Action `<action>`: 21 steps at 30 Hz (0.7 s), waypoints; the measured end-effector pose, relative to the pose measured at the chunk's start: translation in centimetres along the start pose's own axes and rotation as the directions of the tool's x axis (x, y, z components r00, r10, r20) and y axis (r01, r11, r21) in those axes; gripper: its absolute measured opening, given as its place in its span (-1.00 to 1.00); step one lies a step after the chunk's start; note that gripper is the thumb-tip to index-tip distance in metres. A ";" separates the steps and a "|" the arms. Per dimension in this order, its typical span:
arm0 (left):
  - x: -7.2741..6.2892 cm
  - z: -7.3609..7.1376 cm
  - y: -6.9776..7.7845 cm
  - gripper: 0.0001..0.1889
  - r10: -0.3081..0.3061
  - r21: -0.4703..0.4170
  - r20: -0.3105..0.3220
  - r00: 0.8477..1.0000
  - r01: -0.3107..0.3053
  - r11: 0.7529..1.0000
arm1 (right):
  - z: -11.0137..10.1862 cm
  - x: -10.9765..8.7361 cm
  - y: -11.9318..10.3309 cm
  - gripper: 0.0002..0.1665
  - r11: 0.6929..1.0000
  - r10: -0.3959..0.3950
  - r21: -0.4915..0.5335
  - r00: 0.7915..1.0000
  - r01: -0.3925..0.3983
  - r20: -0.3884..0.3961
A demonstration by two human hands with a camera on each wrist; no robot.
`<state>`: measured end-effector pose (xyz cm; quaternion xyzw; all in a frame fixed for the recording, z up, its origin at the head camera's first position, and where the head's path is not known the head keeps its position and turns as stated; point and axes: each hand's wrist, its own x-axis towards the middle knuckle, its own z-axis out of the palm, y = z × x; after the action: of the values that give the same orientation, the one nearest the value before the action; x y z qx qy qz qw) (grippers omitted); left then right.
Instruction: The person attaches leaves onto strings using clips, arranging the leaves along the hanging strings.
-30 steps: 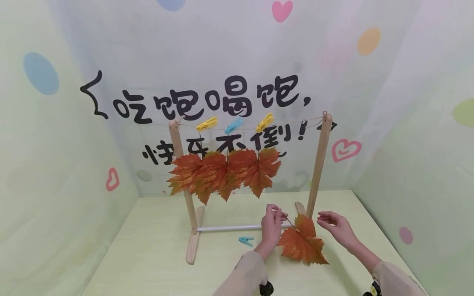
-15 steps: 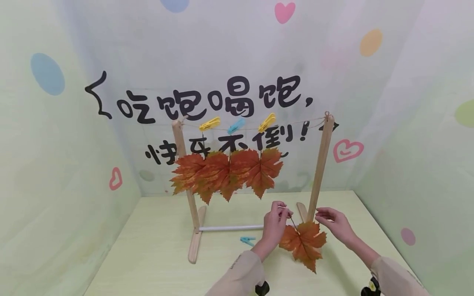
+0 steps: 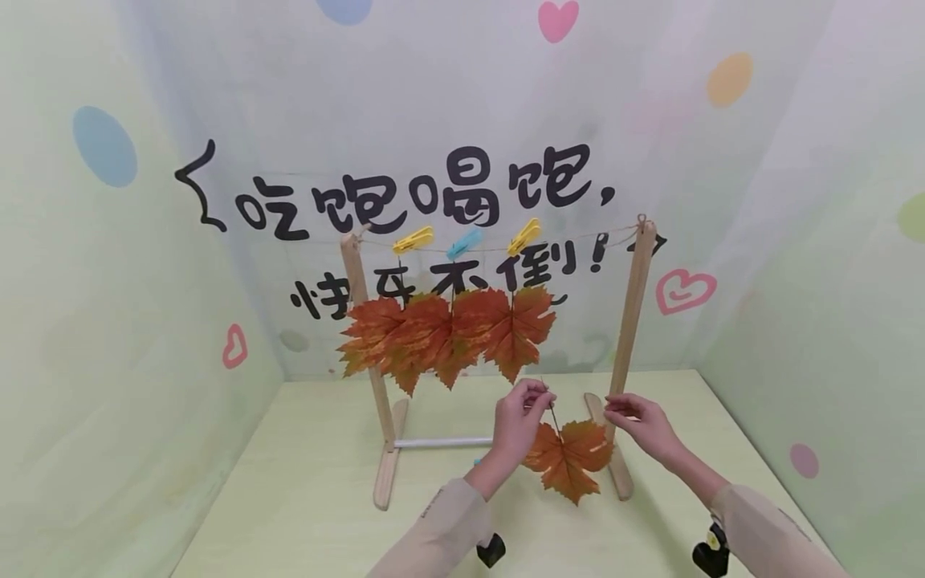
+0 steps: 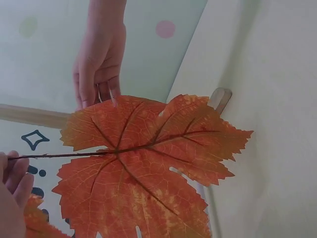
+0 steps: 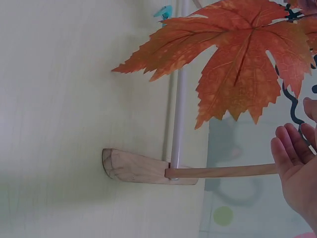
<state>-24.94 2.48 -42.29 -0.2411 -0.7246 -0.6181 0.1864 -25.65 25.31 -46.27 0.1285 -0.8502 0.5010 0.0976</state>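
My left hand (image 3: pixel 516 421) pinches the thin dark stem of an orange-red artificial maple leaf (image 3: pixel 571 459), which hangs below the fingertips. The blade fills much of the left wrist view. My right hand (image 3: pixel 646 425) is by the right wooden post (image 3: pixel 630 321), its fingers loosely bent and holding nothing; in the right wrist view, air separates that hand (image 5: pixel 302 168) from the leaf (image 5: pixel 237 49). Above, several similar leaves (image 3: pixel 513 333) hang overlapping from a string (image 3: pixel 585 238), under two yellow clothespins (image 3: pixel 525 236) and a blue clothespin (image 3: pixel 465 243).
The wooden stand has a left post (image 3: pixel 356 273), flat feet (image 3: pixel 386 482) and a white crossbar (image 3: pixel 448 442) low between the posts. On the table (image 3: pixel 303 498) lies a loose blue clothespin (image 5: pixel 163 13), mostly hidden by my left arm in the head view. Printed walls enclose the table.
My left hand has moved up and left with the maple leaf, which now hangs with its tip downward. The right hand has shifted slightly up and left. The head view has shifted a little.
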 end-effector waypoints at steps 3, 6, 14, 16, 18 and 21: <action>0.3 -1.8 1.4 -0.94 -0.005 0.016 -0.018 1.000 0.006 1.000 | 0.6 0.0 0.0 -0.64 1.000 -0.001 0.017 1.000 0.001 0.030; 0.5 -3.5 1.6 -0.91 -0.035 0.031 -0.028 0.999 0.036 0.999 | 1.4 0.0 0.0 -0.64 0.999 0.009 0.039 0.998 -0.011 0.062; 0.8 -7.1 0.8 -0.91 0.009 0.088 -0.045 0.999 -0.005 0.996 | 4.5 -0.2 0.8 -0.64 0.995 -0.064 0.085 0.988 0.052 0.141; 0.9 -7.9 0.9 -0.91 0.002 0.104 -0.048 0.999 0.003 0.995 | 5.4 -0.2 1.1 -0.65 0.993 -0.088 0.094 0.983 0.073 0.160; 1.0 -8.6 0.2 -0.90 0.011 0.126 -0.052 0.999 -0.004 0.992 | 6.4 -0.1 1.4 -0.66 0.990 -0.097 0.114 0.979 0.077 0.181; 1.1 -9.6 -1.1 -0.88 0.041 0.149 -0.061 0.997 -0.032 0.988 | 8.0 0.0 1.4 -0.66 0.991 -0.074 0.122 0.976 0.050 0.207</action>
<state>-26.72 -6.99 -40.96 -0.2198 -0.7576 -0.5665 0.2383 -26.38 18.98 -51.29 0.2128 -0.8208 0.5299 0.0150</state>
